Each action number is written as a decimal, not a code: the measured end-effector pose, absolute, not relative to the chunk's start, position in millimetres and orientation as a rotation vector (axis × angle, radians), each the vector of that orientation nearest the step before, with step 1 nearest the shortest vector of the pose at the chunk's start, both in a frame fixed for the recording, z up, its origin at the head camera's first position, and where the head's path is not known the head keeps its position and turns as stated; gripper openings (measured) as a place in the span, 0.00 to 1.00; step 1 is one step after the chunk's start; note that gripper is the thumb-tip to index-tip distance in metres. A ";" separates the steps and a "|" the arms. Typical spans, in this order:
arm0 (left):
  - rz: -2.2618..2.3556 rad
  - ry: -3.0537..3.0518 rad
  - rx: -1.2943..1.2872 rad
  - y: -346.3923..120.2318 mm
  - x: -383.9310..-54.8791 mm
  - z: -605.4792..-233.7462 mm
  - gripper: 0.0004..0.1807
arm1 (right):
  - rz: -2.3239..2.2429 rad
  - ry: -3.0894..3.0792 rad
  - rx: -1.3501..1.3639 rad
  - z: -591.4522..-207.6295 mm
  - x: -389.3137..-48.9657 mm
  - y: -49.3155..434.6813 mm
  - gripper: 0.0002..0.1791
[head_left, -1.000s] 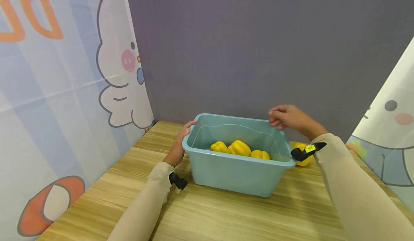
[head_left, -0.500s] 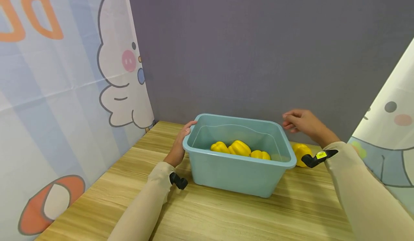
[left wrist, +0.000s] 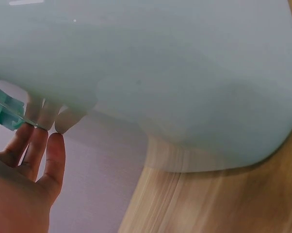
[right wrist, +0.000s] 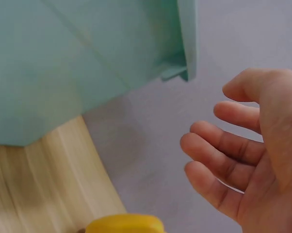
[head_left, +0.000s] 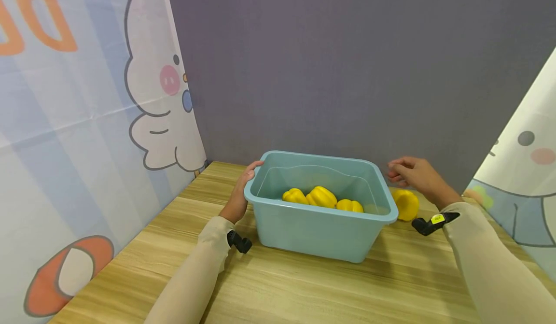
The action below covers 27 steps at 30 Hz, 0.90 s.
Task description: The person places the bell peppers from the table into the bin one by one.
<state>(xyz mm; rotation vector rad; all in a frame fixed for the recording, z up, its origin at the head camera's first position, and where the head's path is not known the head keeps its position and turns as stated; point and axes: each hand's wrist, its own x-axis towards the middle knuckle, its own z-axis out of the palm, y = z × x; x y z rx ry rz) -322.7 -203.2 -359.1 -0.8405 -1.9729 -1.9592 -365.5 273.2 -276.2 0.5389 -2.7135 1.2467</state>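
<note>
A light blue plastic bin [head_left: 312, 230] stands on the table with several yellow bell peppers [head_left: 321, 197] inside. My left hand [head_left: 238, 196] rests against the bin's left end, near the rim. In the left wrist view, fairly straight fingertips [left wrist: 56, 145] touch the bin's outer wall [left wrist: 185, 87]. Right of the bin, another yellow bell pepper [head_left: 406, 204] lies on the table. Just above that pepper hovers my right hand [head_left: 417, 173], holding nothing, its fingers loosely bent. The right wrist view shows this hand [right wrist: 262, 150] apart from the bin [right wrist: 88, 58], with the pepper [right wrist: 125, 224] below.
The wood-grain table [head_left: 278, 290] meets a grey partition [head_left: 326, 73] behind the bin. Cartoon-printed sheets stand on the left [head_left: 87, 121] and on the right [head_left: 530, 184].
My right hand has moved from above the bin's right rear rim to the right and slightly down, over the outside pepper. The left hand and the bin keep their places.
</note>
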 end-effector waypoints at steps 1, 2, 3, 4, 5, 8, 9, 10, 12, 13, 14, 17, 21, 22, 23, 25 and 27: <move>-1.960 -1.970 -0.840 -203.2 -322.8 -359.2 0.32 | 1.249 -2.702 0.533 -278.8 -364.7 275.0 0.27; -1.958 -1.975 -0.835 -203.3 -323.1 -359.3 0.32 | 1.251 -2.695 0.525 -281.4 -364.0 277.0 0.27; -1.960 -1.975 -0.830 -203.3 -323.3 -359.4 0.32 | 1.255 -2.689 0.518 -284.1 -363.4 279.0 0.28; -1.961 -1.976 -0.824 -203.4 -323.4 -359.4 0.32 | 1.258 -2.683 0.513 -286.8 -362.9 281.0 0.28; -1.962 -1.975 -0.821 -203.4 -323.4 -359.3 0.32 | 1.254 -2.678 0.505 -289.6 -362.4 283.0 0.28; -1.963 -1.978 -0.817 -203.3 -323.2 -359.1 0.33 | 1.243 -2.664 0.487 -297.6 -361.1 288.4 0.28; -1.964 -1.976 -0.817 -203.1 -322.9 -359.1 0.33 | 1.235 -2.660 0.483 -300.4 -361.0 290.0 0.28; -1.962 -1.977 -0.818 -203.0 -322.6 -358.9 0.33 | 1.222 -2.657 0.476 -303.0 -360.7 291.4 0.28; -1.964 -1.973 -0.821 -202.8 -322.8 -358.9 0.34 | 1.193 -2.654 0.465 -308.2 -359.9 293.9 0.30; -1.965 -1.973 -0.821 -203.0 -322.9 -358.9 0.34 | 1.175 -2.655 0.457 -310.7 -359.3 295.2 0.30; -1.963 -1.973 -0.821 -203.0 -323.1 -358.8 0.34 | 1.155 -2.656 0.445 -313.1 -358.6 296.3 0.31; -1.965 -1.964 -0.828 -203.3 -324.4 -359.2 0.33 | 1.105 -2.644 0.428 -320.0 -356.2 300.1 0.30; -1.960 -1.967 -0.833 -203.9 -325.0 -359.8 0.33 | 1.054 -2.601 0.436 -327.3 -352.4 303.7 0.26; -1.958 -1.969 -0.830 -204.0 -324.9 -359.9 0.33 | 1.059 -2.588 0.439 -328.8 -351.5 304.2 0.25; -1.956 -1.973 -0.826 -204.1 -324.6 -360.0 0.33 | 1.069 -2.575 0.438 -330.5 -350.7 304.7 0.25; -1.959 -1.973 -0.819 -204.1 -323.9 -360.0 0.33 | 1.107 -2.548 0.436 -334.2 -349.2 306.0 0.26; -1.966 -1.969 -0.813 -203.7 -323.0 -359.9 0.32 | 1.174 -2.516 0.418 -339.3 -347.9 308.2 0.27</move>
